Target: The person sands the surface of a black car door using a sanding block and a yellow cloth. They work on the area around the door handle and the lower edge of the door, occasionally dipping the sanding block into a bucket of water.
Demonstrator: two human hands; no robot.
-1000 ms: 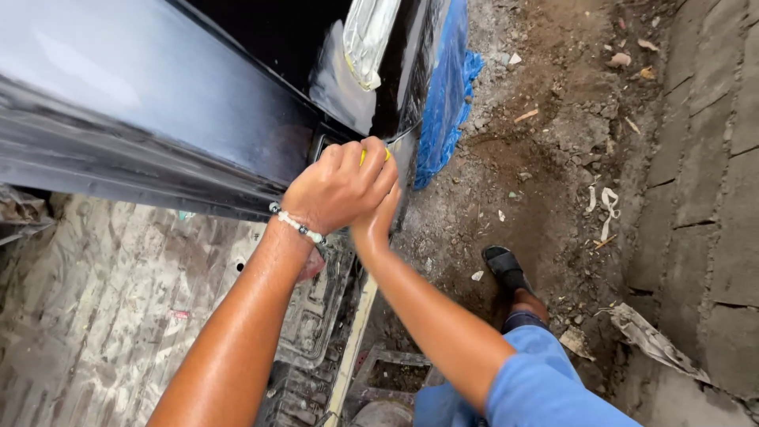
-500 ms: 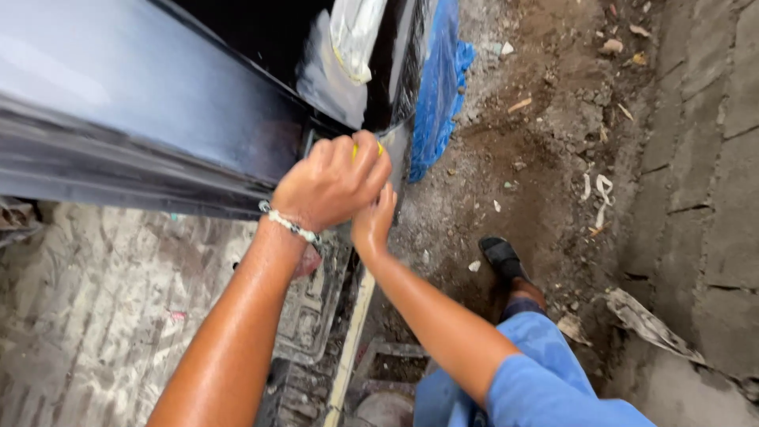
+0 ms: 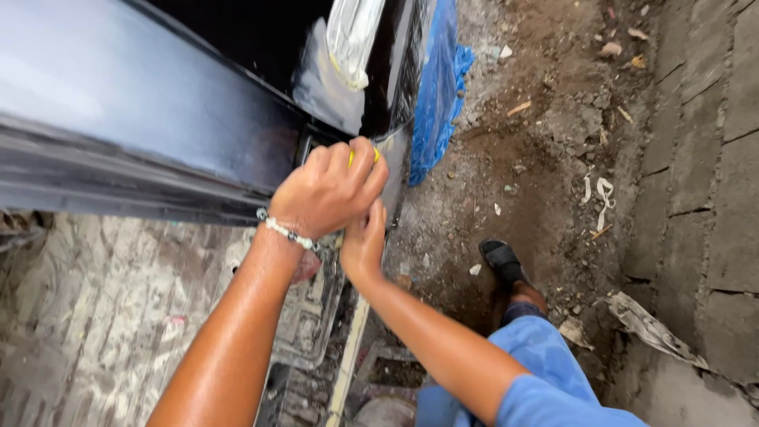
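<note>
We press our two hands together at the lower edge of a glossy black panel (image 3: 150,119). Our left hand (image 3: 332,190), with a bead bracelet (image 3: 286,232) on its wrist, is curled into a fist around a small yellow thing (image 3: 353,157) that peeks out between the fingers; we cannot tell what it is. Our right hand (image 3: 365,241) sits just under the left one, touching it, its fingers hidden behind the fist, so we cannot tell whether it grips anything. Above the hands hangs clear plastic wrap (image 3: 352,35), and beside it a blue sheet (image 3: 439,95) drapes down to the dirt (image 3: 545,158). Below us lie a pale stick (image 3: 348,364) and our foot in a black sandal (image 3: 502,261).
</note>
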